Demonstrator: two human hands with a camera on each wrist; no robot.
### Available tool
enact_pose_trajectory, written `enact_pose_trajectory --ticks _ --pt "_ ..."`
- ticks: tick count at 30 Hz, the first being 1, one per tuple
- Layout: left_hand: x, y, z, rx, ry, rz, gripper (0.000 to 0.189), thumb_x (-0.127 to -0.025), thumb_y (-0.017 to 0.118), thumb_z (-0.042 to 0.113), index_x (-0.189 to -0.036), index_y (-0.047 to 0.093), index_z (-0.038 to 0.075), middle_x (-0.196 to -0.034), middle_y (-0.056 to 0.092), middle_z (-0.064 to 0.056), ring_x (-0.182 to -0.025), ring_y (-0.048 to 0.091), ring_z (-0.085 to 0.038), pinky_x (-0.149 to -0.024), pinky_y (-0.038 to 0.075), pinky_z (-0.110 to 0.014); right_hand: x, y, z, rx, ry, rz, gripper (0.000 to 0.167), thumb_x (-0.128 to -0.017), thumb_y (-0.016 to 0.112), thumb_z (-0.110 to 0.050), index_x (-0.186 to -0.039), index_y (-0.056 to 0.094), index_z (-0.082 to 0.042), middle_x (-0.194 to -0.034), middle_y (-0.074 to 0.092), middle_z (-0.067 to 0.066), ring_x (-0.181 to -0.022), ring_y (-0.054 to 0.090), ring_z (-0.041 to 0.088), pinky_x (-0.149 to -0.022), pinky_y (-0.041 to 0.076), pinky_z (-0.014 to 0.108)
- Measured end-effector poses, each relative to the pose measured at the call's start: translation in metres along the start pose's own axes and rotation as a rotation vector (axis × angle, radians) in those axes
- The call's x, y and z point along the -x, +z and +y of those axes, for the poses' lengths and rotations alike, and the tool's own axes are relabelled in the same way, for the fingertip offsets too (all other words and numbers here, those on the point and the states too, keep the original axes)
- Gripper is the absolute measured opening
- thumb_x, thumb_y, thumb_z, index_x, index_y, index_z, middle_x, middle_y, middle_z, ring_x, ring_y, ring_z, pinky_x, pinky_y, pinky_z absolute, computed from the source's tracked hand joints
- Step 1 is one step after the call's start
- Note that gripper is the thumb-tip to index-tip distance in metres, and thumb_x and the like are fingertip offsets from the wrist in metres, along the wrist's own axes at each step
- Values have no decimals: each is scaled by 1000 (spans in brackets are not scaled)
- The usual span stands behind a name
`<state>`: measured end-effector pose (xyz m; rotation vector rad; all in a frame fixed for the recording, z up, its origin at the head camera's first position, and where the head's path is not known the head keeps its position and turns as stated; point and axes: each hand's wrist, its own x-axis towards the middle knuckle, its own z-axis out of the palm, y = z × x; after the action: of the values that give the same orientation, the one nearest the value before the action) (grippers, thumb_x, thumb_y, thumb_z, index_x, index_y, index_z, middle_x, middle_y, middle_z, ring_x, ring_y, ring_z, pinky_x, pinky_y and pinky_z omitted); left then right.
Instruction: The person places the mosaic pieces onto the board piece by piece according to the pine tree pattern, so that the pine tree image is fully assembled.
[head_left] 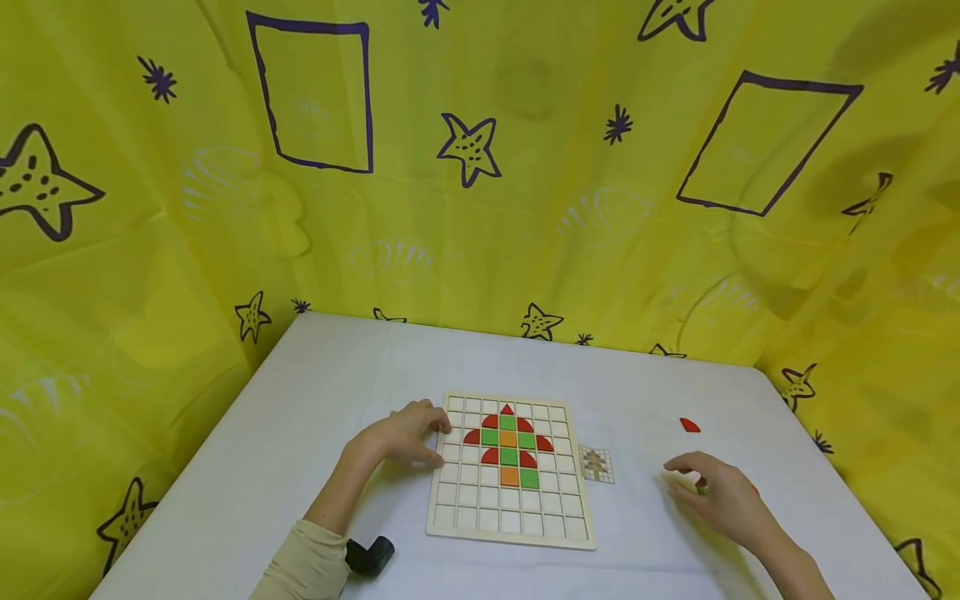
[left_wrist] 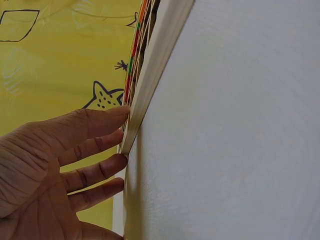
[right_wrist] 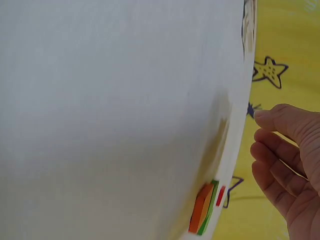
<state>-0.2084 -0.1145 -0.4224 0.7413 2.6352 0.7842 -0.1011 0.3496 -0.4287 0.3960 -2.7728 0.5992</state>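
Note:
A pale wooden grid board (head_left: 467, 521) lies on the white table, with red, green and orange tiles arranged in a tree-like shape near its middle. My left hand (head_left: 405, 431) is at the board's left edge; in the left wrist view the thumb (left_wrist: 117, 114) and fingertips rest at the wooden rim. Over the table, right of the board, hovers my right hand (head_left: 720, 497), its fingers bent loosely with nothing between them in the right wrist view. Beneath it are orange (right_wrist: 201, 209) and green tiles (right_wrist: 212, 202) and a red piece (right_wrist: 220, 196).
A small card (head_left: 597, 463) printed with a tree pattern on a grid lies against the board's right side. Farther right sits a red quarter-round tile (head_left: 689, 426). A black angled object (head_left: 369, 557) is beside the left sleeve. A yellow curtain (head_left: 465, 250) surrounds the table's back and sides.

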Motion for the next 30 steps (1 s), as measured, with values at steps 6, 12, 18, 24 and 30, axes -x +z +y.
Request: enact_pose_trajectory --ticks 6,12,18,24,30 --pt "-1 0 0 8 -5 1 36 -80 88 15 -109 67 11 -109 59 -2 -112 54 -26 -105 33 -72 8 -10 18 4 96 -20 30 -79 86 -6 -106 75 -9 -99 73 3 -75 55 5 -66 50 28" --pt "0 -1 1 13 -6 -2 37 -80 87 15 -110 67 10 -109 59 -3 -112 54 -27 -105 32 -73 13 -17 29 9 160 -60 32 -80 86 -6 -109 74 -7 -103 74 5 -80 57 8 -69 51 28" --pt "1 -1 2 14 4 1 37 -79 88 15 -109 67 9 -108 59 -3 -111 54 -28 -104 31 -75 16 -22 41 25 237 -116 36 -79 83 -3 -113 73 -4 -107 73 10 -82 54 15 -68 48 27" --pt "1 -1 2 17 7 0 37 -79 88 14 -109 67 9 -109 59 -4 -112 54 -29 -104 30 -76 16 -26 51 32 315 -188 36 -83 76 -2 -119 70 -2 -115 70 17 -92 56 28 -80 50 45" --pt "2 -1 2 12 9 3 37 -79 88 15 -109 67 9 -108 59 -4 -111 55 -28 -104 32 -75 16 -26 57 44 320 -194 33 -84 71 -2 -117 71 -3 -114 70 17 -92 55 28 -79 50 44"
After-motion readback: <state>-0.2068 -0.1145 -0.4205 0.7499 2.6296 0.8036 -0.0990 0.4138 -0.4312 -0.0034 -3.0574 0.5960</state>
